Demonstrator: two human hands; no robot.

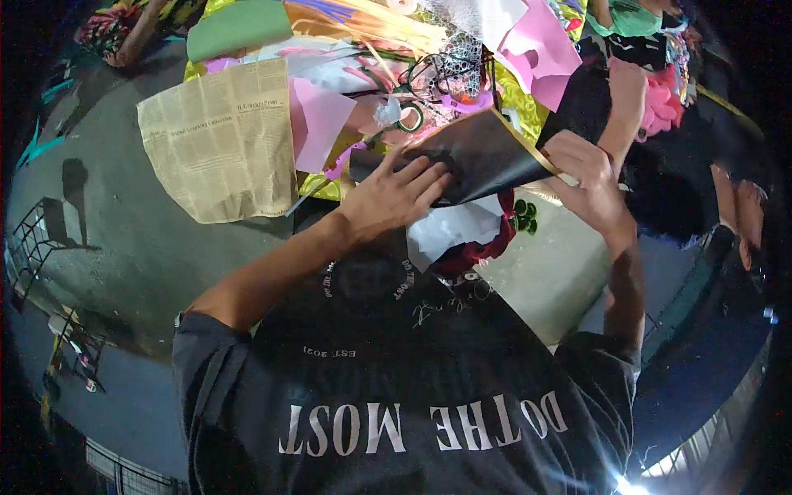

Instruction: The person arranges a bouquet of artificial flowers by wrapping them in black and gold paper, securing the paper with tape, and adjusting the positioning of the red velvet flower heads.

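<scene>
From the head camera, the left hand (396, 194) lies flat, fingers spread, pressing on a black paper sheet (483, 157). The right hand (587, 186) pinches the sheet's gold-edged corner shut. White paper (454, 231) sits under it. The sheet could crease or slip if the flat hand lifts.

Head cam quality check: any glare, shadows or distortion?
Head view: strong fisheye bend with dark corners; lens flare at the lower right edge; hard shadows on the grey floor; left hand and right hand on the black paper are reasonably sharp.
</scene>
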